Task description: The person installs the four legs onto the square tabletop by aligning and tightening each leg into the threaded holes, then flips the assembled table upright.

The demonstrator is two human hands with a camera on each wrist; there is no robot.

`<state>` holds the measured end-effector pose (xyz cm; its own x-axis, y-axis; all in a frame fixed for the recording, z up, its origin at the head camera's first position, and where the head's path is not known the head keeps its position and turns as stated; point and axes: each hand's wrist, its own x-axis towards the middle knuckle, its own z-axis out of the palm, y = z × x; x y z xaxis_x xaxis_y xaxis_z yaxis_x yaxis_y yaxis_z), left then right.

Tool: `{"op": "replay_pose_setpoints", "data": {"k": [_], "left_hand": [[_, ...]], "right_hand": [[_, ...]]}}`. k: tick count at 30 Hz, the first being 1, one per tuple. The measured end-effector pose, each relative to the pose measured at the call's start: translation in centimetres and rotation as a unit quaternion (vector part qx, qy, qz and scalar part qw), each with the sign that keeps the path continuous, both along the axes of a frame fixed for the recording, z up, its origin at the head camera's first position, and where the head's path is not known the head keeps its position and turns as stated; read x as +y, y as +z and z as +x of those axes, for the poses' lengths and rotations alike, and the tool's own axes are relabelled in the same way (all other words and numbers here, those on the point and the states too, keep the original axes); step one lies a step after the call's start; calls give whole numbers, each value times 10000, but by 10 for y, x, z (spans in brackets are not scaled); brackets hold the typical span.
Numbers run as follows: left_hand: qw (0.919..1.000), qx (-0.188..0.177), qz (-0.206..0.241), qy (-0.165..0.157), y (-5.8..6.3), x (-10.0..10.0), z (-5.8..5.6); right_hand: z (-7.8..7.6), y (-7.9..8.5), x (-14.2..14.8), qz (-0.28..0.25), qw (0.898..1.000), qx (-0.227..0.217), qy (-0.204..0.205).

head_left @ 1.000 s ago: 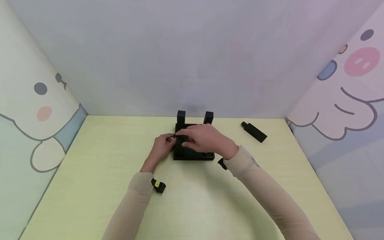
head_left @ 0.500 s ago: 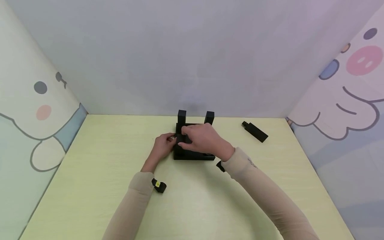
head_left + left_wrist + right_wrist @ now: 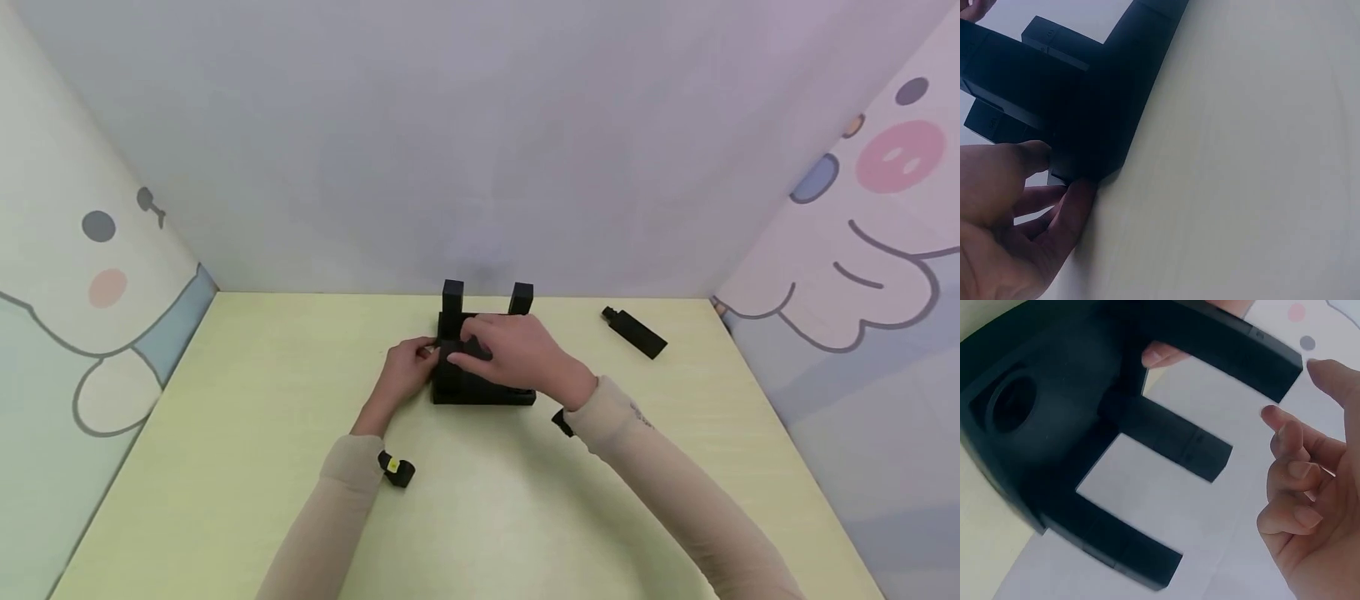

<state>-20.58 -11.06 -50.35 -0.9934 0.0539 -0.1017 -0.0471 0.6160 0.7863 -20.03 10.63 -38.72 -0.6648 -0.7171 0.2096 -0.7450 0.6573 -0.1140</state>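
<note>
A black base [image 3: 487, 393], resembling an upturned small table, has square legs standing up from it; the right wrist view shows three. My left hand [image 3: 405, 367] pinches the base's left edge, thumb above and fingers below in the left wrist view. Over the near left leg [image 3: 1229, 356], my right hand [image 3: 521, 354] has thumb and index finger at either side of its top end, seemingly pinching it. Contact there is hard to judge. A round ring [image 3: 1013, 403] marks the base's legless corner. To the right lies a loose black leg [image 3: 636, 333] with a narrow tip.
The base stands on a pale yellow table [image 3: 247, 375] near its back edge. A grey wall [image 3: 480, 150] rises behind, and side panels with cartoon animals close in left and right. Black wrist cameras [image 3: 397, 471] stick out from both sleeves.
My right index finger has drawn back from the leg's left side and bent, while the thumb has shifted slightly left. The left hand keeps its hold on the base.
</note>
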Motion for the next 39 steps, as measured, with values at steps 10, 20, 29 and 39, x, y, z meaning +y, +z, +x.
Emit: {"op": "replay_pose_setpoints", "data": {"k": [10, 20, 29, 39], "left_hand": [[9999, 133, -65, -52, 1, 1, -5], [9998, 158, -59, 56, -5, 0, -4], [9997, 219, -64, 27, -4, 0, -5], [9998, 206, 40, 72, -1, -2, -3]], "right_hand": [[-19, 3, 56, -534, 9955, -67, -780], [-50, -26, 132, -604, 9806, -378, -1826], [-63, -59, 197, -356, 9539, -1004, -2807], [-66, -71, 233, 61, 9224, -1568, -3529]]}}
